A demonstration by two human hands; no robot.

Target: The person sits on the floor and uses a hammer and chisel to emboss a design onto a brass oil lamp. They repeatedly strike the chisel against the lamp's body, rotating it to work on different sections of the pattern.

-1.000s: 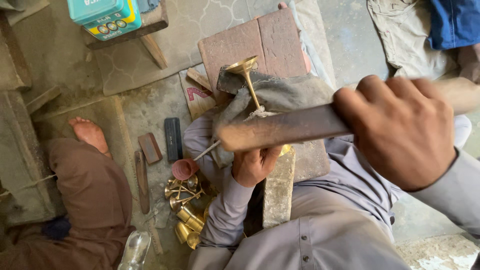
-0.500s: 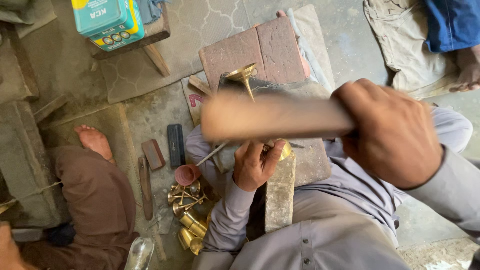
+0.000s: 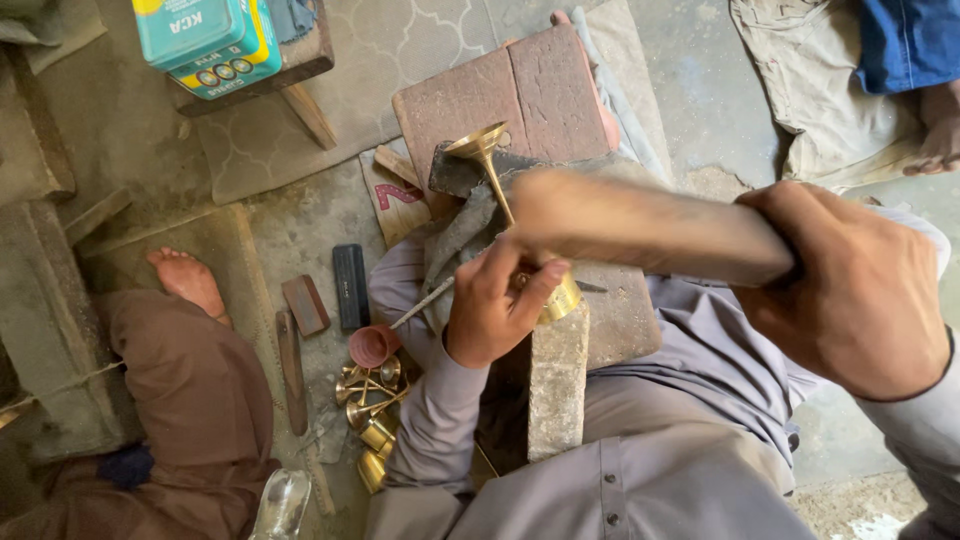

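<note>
Head view. Left hand: closed round the base of a brass goblet, which lies tilted on a grey cloth over a stone block. Right hand: clenched on a wooden mallet, blurred, above the goblet stem. Floor, beside the left forearm: further brass cups, pink cup, dark bar. Upper edge: teal tin.

person wearing loose grey-lilac tunic with matching trousers, plain cloth, soft folds showing across lap. buttoned placket running down chest, small round button showing near bottom edge. long sleeves reaching both wrists, cuffs plain, cloth bunching along left forearm. left hand bare, no ring or watch showing. right hand bare too, sleeve edge showing at lower right.
</note>
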